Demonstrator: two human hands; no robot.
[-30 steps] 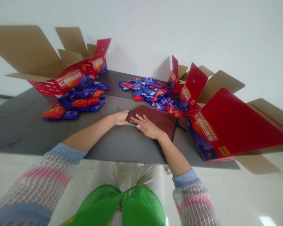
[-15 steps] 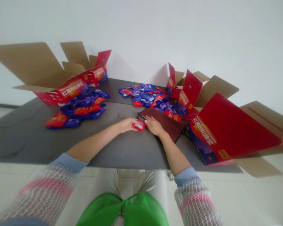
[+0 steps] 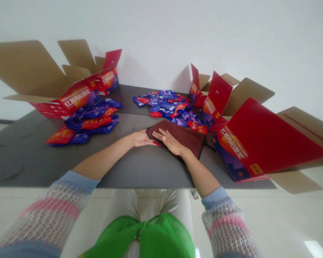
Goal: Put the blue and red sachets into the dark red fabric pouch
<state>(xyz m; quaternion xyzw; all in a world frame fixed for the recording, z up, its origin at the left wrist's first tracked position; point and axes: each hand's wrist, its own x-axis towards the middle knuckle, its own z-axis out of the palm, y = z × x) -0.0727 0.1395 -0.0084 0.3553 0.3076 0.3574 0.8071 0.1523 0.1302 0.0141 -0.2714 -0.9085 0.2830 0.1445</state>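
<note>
A brown fabric pouch [image 3: 190, 134] with black edging lies on the table in front of me. My left hand [image 3: 143, 138] is at its left end, fingers closed and partly covered by the cloth. A sliver of a red sachet [image 3: 157, 143] shows between that hand and the pouch; the rest of the sachet is hidden. My right hand [image 3: 170, 141] rests flat on top of the pouch with its fingers spread. Just behind the pouch lies a loose heap of blue and red sachets [image 3: 168, 105].
More sachets [image 3: 83, 123] lie in a stack at the left, before an open red carton [image 3: 79, 100] and a smaller carton [image 3: 109, 80]. Along the right stand several open cartons, the nearest a large red carton [image 3: 266, 143] with flaps overhanging the edge of the grey table [image 3: 140, 172].
My left hand has pushed the red sachet up into the left end of the pouch, where it is now mostly covered. The right hand has shifted slightly left over the cloth.
</note>
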